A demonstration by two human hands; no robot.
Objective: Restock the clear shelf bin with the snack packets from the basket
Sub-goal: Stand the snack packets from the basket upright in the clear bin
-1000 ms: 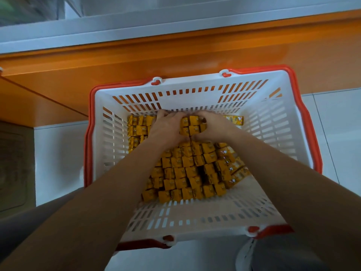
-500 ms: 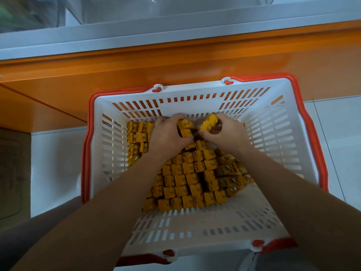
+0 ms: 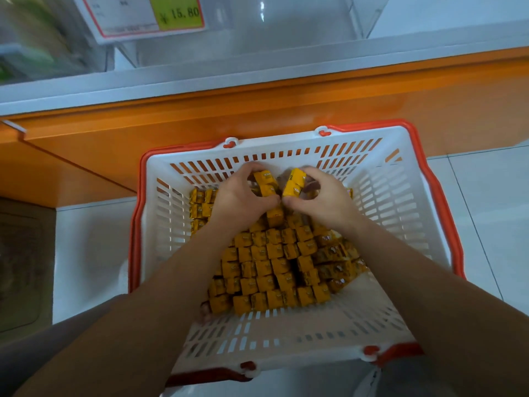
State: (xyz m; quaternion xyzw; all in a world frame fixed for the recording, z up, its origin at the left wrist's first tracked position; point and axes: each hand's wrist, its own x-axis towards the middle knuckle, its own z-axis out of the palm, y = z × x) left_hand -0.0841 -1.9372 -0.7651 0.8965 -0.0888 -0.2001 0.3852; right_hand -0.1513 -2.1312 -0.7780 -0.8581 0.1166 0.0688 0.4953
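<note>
snack packets in basket, hands gripping some by far wall

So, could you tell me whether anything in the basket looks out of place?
Most snack packets stand in tidy rows, but the right-hand packets lie toppled and jumbled.

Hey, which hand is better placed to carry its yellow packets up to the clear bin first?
The right hand, marginally: it pinches yellow snack packets tilted clear of the pile, and the clear shelf bin sits straight ahead. The left hand grips its own packets too, but closer against the pile.
</note>
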